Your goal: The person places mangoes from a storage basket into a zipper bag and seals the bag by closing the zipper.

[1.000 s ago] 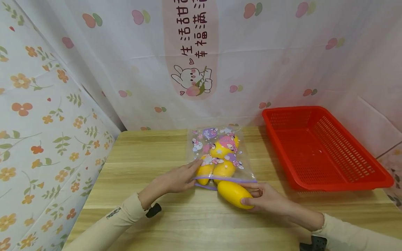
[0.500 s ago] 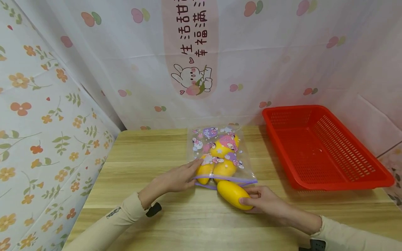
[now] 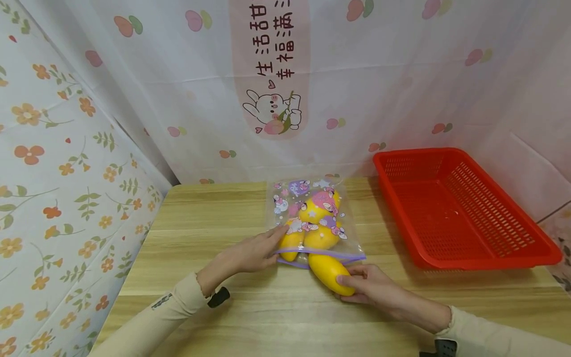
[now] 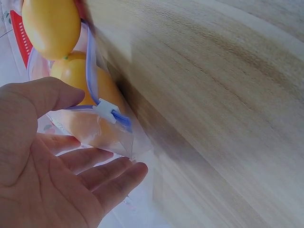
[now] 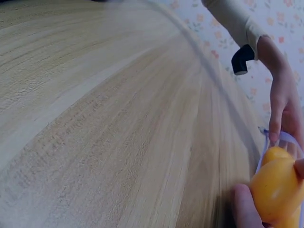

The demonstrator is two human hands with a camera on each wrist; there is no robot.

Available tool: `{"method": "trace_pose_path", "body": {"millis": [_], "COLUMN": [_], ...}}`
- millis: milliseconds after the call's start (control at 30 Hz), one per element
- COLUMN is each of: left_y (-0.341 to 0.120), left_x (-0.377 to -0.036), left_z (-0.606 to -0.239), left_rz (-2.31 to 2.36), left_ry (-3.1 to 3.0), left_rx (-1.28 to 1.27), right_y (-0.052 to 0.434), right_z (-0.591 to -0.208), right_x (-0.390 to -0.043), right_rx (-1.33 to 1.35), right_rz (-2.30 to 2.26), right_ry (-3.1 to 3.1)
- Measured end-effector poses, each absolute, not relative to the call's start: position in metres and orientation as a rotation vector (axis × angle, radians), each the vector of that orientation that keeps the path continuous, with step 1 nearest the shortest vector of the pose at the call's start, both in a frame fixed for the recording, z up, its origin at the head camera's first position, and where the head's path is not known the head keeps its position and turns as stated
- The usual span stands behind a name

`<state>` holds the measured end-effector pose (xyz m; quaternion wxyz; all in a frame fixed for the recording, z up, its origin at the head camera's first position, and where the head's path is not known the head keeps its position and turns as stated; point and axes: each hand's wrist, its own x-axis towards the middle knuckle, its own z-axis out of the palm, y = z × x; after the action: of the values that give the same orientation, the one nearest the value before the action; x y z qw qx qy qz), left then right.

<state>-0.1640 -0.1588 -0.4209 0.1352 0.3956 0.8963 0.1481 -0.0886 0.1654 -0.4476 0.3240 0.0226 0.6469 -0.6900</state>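
The right hand [image 3: 372,290] has its grip curled round a yellow mango [image 3: 329,272] at the zip bag's [image 3: 312,218] near mouth, mid-surface. The left hand [image 3: 254,254], fingers spread flat, pins the bag's left edge. Best feed it in nose-first, keeping the mouth held wide.

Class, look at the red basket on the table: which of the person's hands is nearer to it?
Right. The right hand grips a yellow mango just left of the red basket; the left hand rests on the zip bag, farther left.
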Motion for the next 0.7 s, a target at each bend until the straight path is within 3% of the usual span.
{"method": "trace_pose_path", "body": {"millis": [700], "left_y": [-0.1594], "left_x": [-0.1649], "left_z": [-0.4222], "left_rz": [0.409], "left_ry": [2.602], "left_rx": [1.132], "right_y": [0.1587], "right_z": [-0.44], "right_x": [-0.0952], "right_rx": [0.153], "right_rz": [-1.72], "right_ry": [1.66]}}
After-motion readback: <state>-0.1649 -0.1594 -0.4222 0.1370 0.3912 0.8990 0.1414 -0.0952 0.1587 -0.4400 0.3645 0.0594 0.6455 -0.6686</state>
